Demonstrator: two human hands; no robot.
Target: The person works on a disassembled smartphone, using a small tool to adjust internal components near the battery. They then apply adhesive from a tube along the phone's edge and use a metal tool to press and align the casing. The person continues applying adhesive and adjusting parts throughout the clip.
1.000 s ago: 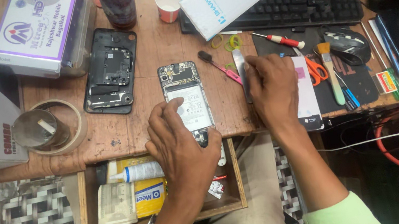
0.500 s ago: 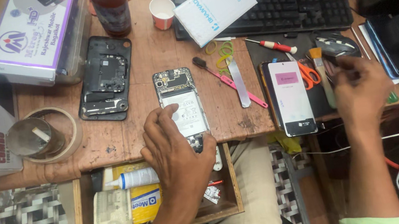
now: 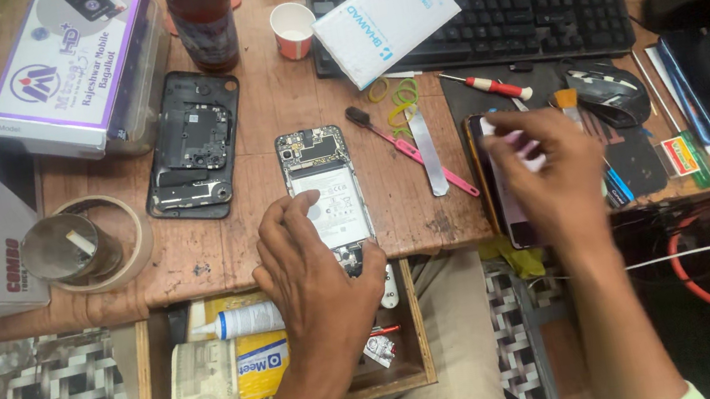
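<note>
An opened phone [image 3: 323, 185], back cover off with battery and board showing, lies near the front edge of the wooden desk [image 3: 267, 109]. My left hand [image 3: 319, 275] grips its lower end, fingers on the left side and thumb on the right. My right hand [image 3: 543, 171] is blurred and hovers over a second phone [image 3: 484, 173] with an orange edge and a lit screen, lying to the right. Whether it holds anything is unclear. A pink-handled brush [image 3: 411, 150] and a flat metal pry tool [image 3: 426, 153] lie between the two phones.
A black phone back frame [image 3: 193, 149] lies to the left, by a tape roll [image 3: 90, 247]. A bottle [image 3: 201, 16], paper cup [image 3: 293, 29], white box [image 3: 384, 17], keyboard [image 3: 533, 9], red screwdriver [image 3: 488, 88] and mouse [image 3: 609, 91] stand behind. An open drawer [image 3: 149, 390] holds a glue tube [image 3: 246, 319].
My right hand left the pry tool, reached right toward the mouse, and has now swung back left over the second phone. My left hand has stayed on the opened phone.
</note>
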